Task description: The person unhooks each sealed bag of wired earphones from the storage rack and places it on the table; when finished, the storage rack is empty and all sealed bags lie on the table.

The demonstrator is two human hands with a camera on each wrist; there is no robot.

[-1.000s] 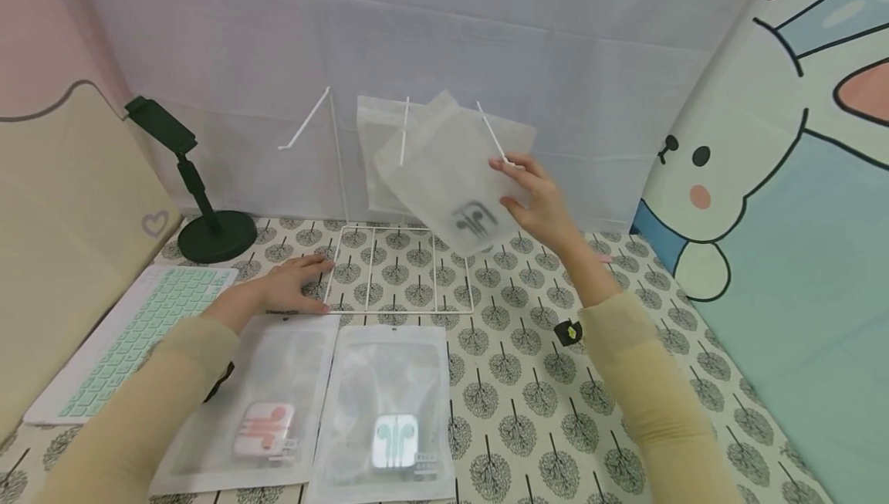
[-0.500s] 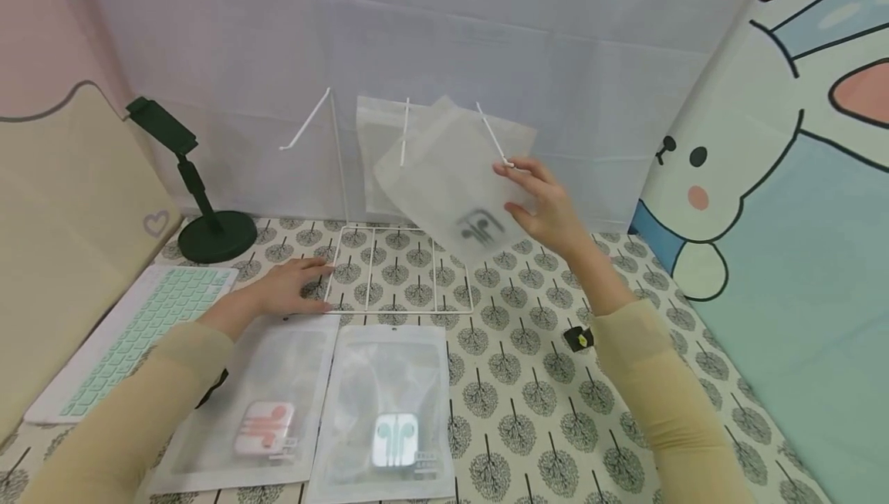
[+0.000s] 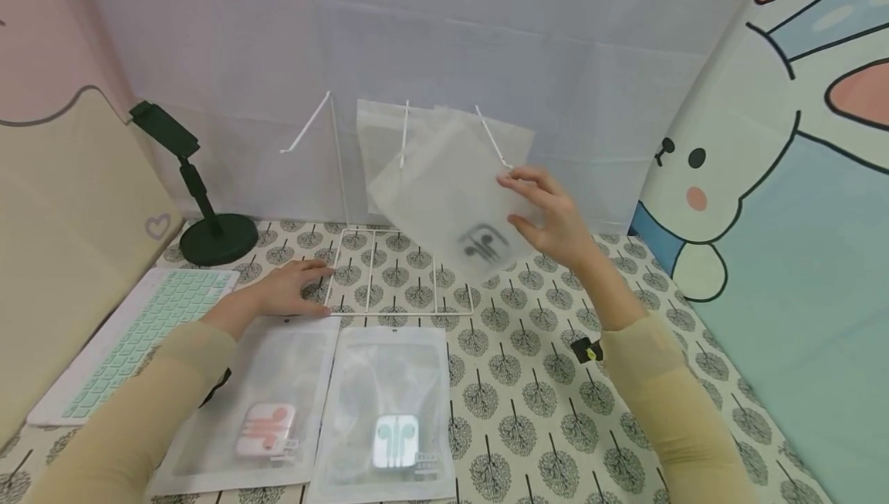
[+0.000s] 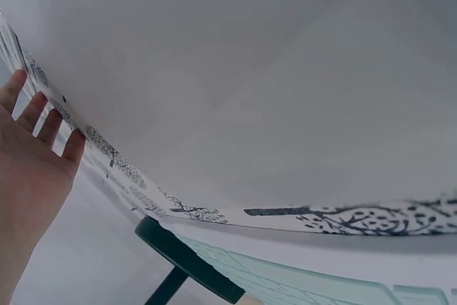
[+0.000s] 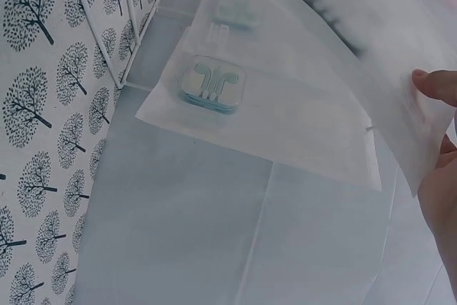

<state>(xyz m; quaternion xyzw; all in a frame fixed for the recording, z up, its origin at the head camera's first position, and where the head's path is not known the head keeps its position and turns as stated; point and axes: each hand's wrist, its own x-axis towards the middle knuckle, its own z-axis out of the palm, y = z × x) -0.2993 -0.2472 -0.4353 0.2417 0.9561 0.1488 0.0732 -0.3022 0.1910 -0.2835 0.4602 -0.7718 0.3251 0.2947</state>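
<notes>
Head: right hand [image 3: 552, 214] pinches right edge of tilted frosted bag [image 3: 430, 187], dark earphones [image 3: 484, 243] low inside, near right hook [image 3: 491, 136] of wire rack [image 3: 403, 313]. Left hand [image 3: 295, 288] relaxed, grasping nothing, fingertips at rack's left side. Near left: left pouch [image 3: 292, 365], right pouch [image 3: 389, 365], flat.

Left wrist: left-hand fingers spread; green stand [image 4: 189, 258], keyboard [image 4: 307, 276] nearby.

Right wrist: thumb on frosted bag; beyond, two hanging bags [image 5: 300, 133], mint earphones [image 5: 214, 83] inside.

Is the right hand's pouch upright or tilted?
Tilted: the right hand holds the frosted earphone pouch slanted, one corner lowest in the head view.
</notes>
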